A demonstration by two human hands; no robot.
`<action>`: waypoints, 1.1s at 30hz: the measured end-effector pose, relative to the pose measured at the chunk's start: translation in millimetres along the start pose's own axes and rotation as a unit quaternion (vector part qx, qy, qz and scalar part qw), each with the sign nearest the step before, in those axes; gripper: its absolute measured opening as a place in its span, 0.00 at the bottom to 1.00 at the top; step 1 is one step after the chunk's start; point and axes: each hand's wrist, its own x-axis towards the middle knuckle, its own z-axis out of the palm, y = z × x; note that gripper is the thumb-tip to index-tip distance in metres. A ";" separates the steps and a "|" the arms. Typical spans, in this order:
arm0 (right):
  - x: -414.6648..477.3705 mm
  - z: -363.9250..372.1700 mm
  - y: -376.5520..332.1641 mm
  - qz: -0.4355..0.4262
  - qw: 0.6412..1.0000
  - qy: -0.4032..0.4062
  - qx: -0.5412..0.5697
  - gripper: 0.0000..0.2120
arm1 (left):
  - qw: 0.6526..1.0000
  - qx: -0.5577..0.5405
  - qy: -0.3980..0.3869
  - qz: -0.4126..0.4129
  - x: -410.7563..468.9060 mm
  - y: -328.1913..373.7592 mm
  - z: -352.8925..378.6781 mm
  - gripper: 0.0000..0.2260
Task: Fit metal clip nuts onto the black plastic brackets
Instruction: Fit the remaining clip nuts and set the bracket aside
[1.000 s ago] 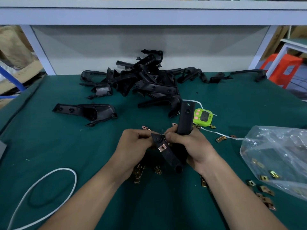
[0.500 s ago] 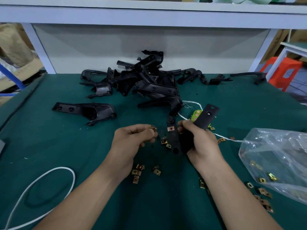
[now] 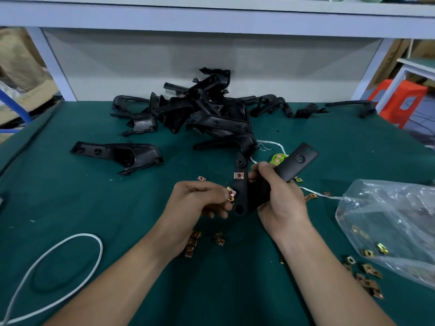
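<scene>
My right hand (image 3: 280,196) grips a black plastic bracket (image 3: 296,161) around its middle, above the green mat. One copper-coloured clip nut (image 3: 239,176) sits on the bracket's narrow arm. My left hand (image 3: 200,198) pinches another clip nut (image 3: 231,193) at the edge of that arm, just above its lower hole (image 3: 239,208). Several loose clip nuts (image 3: 195,242) lie on the mat below my hands.
A pile of black brackets (image 3: 207,114) lies at the back of the mat, and one bracket (image 3: 122,154) lies apart at the left. A clear plastic bag (image 3: 390,222) with clip nuts lies at the right. A white cord loop (image 3: 70,241) lies at the left, a green timer (image 3: 277,158) behind the bracket.
My right hand turned the bracket so its wide end points up to the right. My left hand let go of the bracket, took a clip nut and brought it to the narrow arm.
</scene>
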 end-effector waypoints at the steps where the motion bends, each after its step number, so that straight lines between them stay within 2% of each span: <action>1: 0.4 0.4 -0.3 -0.002 1.000 0.000 0.003 0.12 | 1.000 0.003 0.006 -0.001 -0.3 0.0 0.8 0.07; 5: 1.3 1.0 -1.2 -0.012 1.000 0.007 0.011 0.14 | 0.999 0.011 0.032 -0.006 -0.5 1.2 1.1 0.09; 10: 2.0 2.1 -2.8 -0.016 0.999 0.025 0.021 0.13 | 0.999 0.024 0.022 -0.008 -1.5 1.5 4.6 0.10; 16: 1.1 1.5 -1.7 -0.025 0.999 0.028 0.010 0.07 | 0.999 0.048 0.012 0.000 -3.8 -0.4 9.0 0.09; 20: 1.9 0.6 -5.1 -0.033 0.999 0.028 0.012 0.12 | 0.999 0.041 0.033 0.005 -2.2 -0.9 7.6 0.08; 24: 1.6 1.1 -3.5 -0.018 0.999 0.025 0.017 0.06 | 0.998 0.050 0.029 0.001 -1.7 -2.2 6.6 0.07; 27: 2.2 1.0 -2.2 -0.015 0.999 0.024 0.020 0.05 | 0.998 0.062 0.023 0.006 -1.9 -2.1 6.1 0.07; 33: -1.2 3.2 -0.3 -0.048 0.999 0.025 0.007 0.08 | 0.995 0.096 0.007 0.022 -4.6 -0.8 7.3 0.06</action>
